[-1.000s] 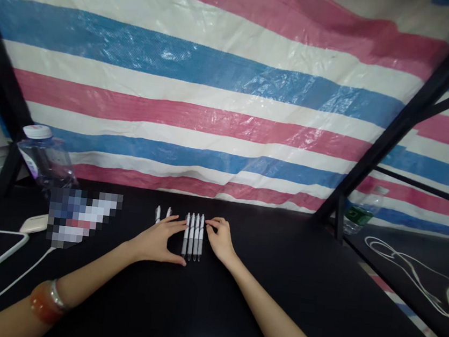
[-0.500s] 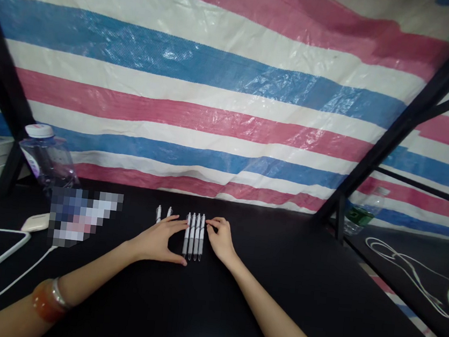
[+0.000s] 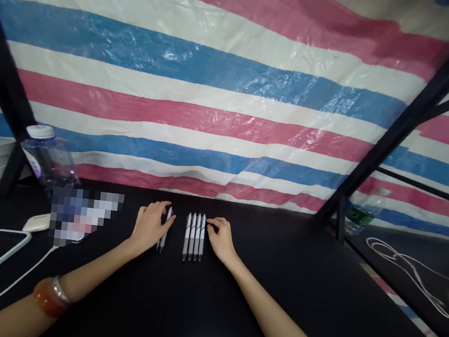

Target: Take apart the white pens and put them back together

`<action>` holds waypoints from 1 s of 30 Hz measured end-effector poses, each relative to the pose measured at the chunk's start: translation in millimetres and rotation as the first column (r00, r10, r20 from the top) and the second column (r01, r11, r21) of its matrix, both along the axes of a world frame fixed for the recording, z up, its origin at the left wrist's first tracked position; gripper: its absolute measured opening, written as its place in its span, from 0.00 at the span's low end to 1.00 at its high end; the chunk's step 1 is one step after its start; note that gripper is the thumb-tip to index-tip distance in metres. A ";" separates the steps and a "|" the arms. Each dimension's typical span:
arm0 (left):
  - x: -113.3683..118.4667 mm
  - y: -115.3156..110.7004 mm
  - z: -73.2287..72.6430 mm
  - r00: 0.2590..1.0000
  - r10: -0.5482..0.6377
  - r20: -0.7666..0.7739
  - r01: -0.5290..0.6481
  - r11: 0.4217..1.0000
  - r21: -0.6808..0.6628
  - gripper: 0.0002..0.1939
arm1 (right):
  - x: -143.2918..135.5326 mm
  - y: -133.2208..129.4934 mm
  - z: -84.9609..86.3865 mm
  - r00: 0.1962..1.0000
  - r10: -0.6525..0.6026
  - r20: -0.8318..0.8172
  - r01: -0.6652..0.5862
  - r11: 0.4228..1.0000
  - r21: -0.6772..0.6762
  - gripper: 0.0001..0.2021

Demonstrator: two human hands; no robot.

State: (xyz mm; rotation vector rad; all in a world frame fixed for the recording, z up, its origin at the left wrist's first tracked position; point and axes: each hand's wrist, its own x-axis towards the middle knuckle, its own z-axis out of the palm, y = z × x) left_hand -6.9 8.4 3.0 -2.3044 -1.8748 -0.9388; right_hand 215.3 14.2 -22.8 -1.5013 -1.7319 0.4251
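Kinda digging the chunky orange-brown bangle [image 3: 47,299] on the left forearm [image 3: 95,271], thinner shiny silver one [image 3: 62,290] right beside it.

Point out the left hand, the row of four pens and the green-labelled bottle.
Left hand [image 3: 148,229]: head view, on the back of the hand.
Row of four pens [image 3: 193,233]: head view, on the second pen's barrel from the left.
Green-labelled bottle [image 3: 359,216]: head view, on the label.
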 end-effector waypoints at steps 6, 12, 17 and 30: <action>-1.5 2.9 -2.0 0.999 -0.010 -0.043 0.006 0.996 -0.086 0.22 | 0.0 0.7 -0.3 1.000 0.004 0.004 -0.004 1.000 0.002 0.13; -2.6 5.5 -7.1 0.996 -0.073 -0.044 0.066 0.989 -0.130 0.18 | -0.5 0.5 0.0 1.000 0.004 -0.002 -0.004 1.000 -0.001 0.13; -4.2 6.4 -9.5 0.997 -0.080 -0.018 0.078 0.992 -0.103 0.18 | -0.3 0.6 0.0 1.000 0.002 0.002 -0.002 1.000 0.004 0.13; 1.2 -5.0 1.3 0.902 -0.204 0.381 0.100 0.956 0.276 0.17 | 1.0 3.4 -5.6 1.000 0.011 0.000 -0.011 0.999 0.034 0.13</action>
